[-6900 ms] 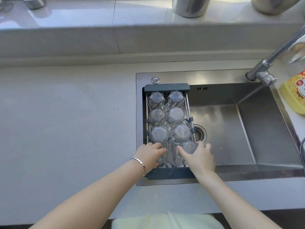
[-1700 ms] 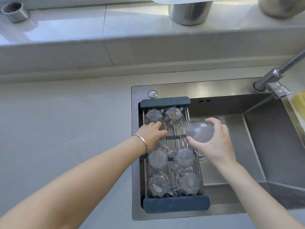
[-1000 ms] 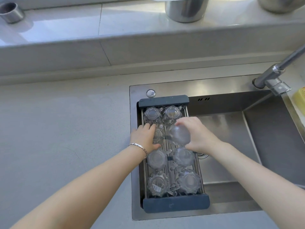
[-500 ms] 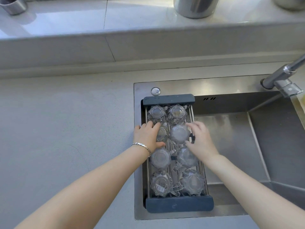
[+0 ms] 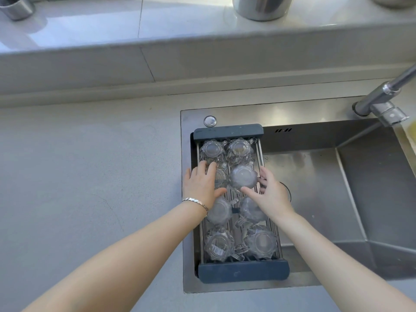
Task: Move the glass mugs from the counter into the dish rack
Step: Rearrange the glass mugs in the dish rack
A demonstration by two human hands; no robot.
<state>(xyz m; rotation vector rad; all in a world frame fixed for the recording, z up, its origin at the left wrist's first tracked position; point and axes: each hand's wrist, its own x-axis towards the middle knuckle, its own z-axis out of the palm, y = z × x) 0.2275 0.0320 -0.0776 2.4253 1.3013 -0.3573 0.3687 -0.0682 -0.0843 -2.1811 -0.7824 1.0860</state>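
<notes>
Mug now back in rack mid-frame, right hand loosening w/ fingers open, left hand flat over neighbour mug, counter bare, task looks ~done.

Kitchen: steel sink, faucet, counter

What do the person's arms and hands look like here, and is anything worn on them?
Both forearms are bare, with no sleeves or gloves in view. The left hand has a thin silver-coloured chain bracelet at the wrist. The right hand and its wrist carry nothing. No rings or markings show.
</notes>
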